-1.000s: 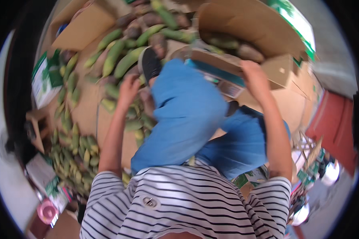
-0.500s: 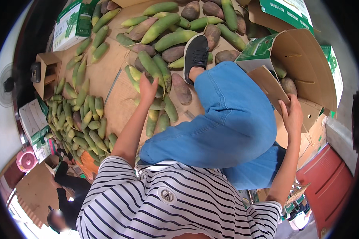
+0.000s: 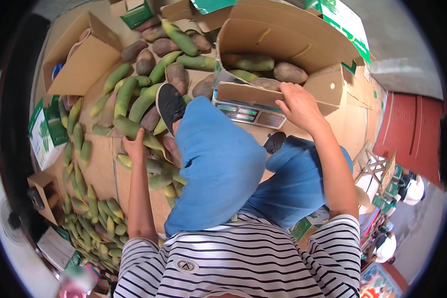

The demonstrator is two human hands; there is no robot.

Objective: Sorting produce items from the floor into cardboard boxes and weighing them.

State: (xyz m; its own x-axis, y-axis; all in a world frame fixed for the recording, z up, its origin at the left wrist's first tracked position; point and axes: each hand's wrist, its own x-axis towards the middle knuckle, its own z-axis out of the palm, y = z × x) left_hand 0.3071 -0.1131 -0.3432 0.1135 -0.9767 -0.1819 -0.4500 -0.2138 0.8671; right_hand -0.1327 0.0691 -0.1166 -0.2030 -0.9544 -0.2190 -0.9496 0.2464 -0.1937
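Gripping the near flap of the open cardboard box [image 3: 283, 64], the right hand [image 3: 298, 105] is closed over its edge, while the box sits on a weighing scale [image 3: 248, 112] just beyond the person's blue-trousered knees. The left hand [image 3: 134, 146] curls around a long green fruit [image 3: 136, 130] lying on the cardboard-covered floor [image 3: 102, 169] beside the black shoe [image 3: 170, 103]. A pull on that flap could tip or slide the box off the small scale, spilling its load; the one-handed hold on the fruit looks loose enough to slip. Inside the box lie a few fruits, green and brownish. A second, smaller open box [image 3: 82, 62] at far left holds something pale and rounded, hard to identify.
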